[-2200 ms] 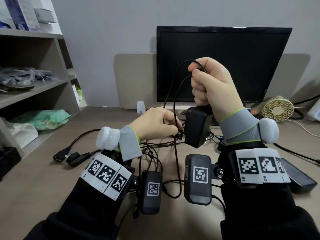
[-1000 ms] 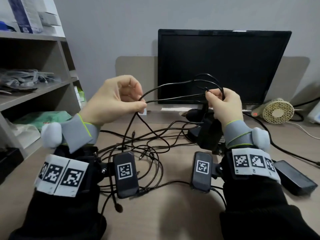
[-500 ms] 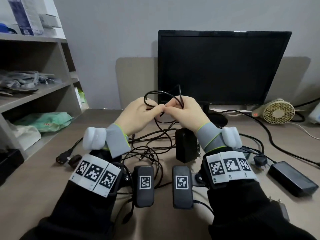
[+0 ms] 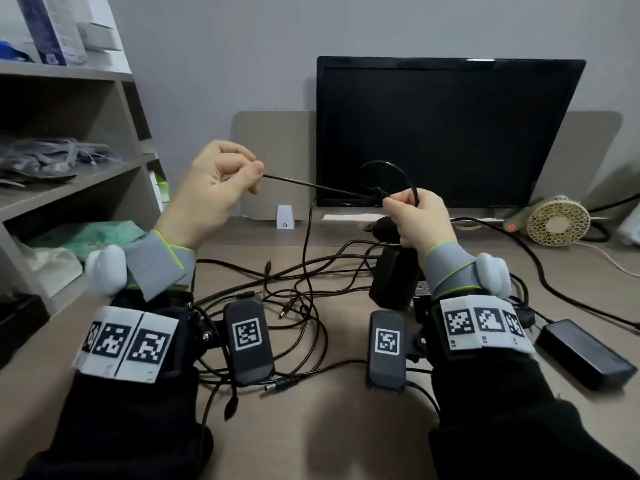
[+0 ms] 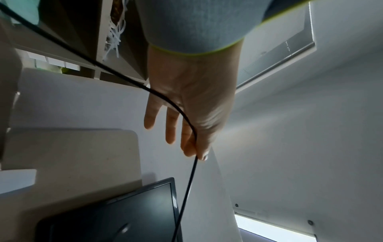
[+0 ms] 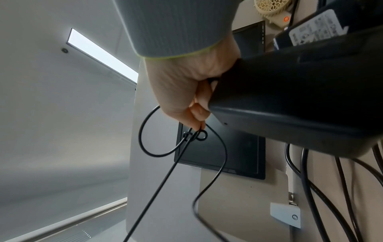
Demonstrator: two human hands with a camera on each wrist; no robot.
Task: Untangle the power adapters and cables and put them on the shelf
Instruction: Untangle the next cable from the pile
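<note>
- Grey wall and a tan desk [image 4: 329,427] frame the work; a dark monitor [image 4: 446,133] stands at the desk's back edge and serves as the landmark below.
- Left hand [image 4: 211,192], raised left of the monitor, pinches a thin black cable [image 4: 311,184] between thumb and forefinger; its other fingers hang loose in the left wrist view [image 5: 186,104].
- Right hand [image 4: 419,220], low in front of the monitor, is clenched: fingertips pinch the cable right at a small knot [image 6: 193,135], and the black power adapter [image 4: 393,282] hangs under the palm.
- Between the hands the cable runs taut across the monitor's lower left corner, with a loop arching above the knot.
- Risk, as I judge it: pulling the hands further apart would cinch the knot tighter rather than free it; slack must be fed in first.
- Risk: the hanging adapter could slip from the fist, or drag the loose cables [image 4: 304,306] piled on the desk in front of the monitor and snarl them again.
- Cable looks thin, round, glossy black and springy; the adapter is a matte black brick.
- Shelf [image 4: 69,188], left of the monitor, awaits the adapters; another adapter [image 4: 585,355] lies on the desk to the monitor's lower right.
</note>
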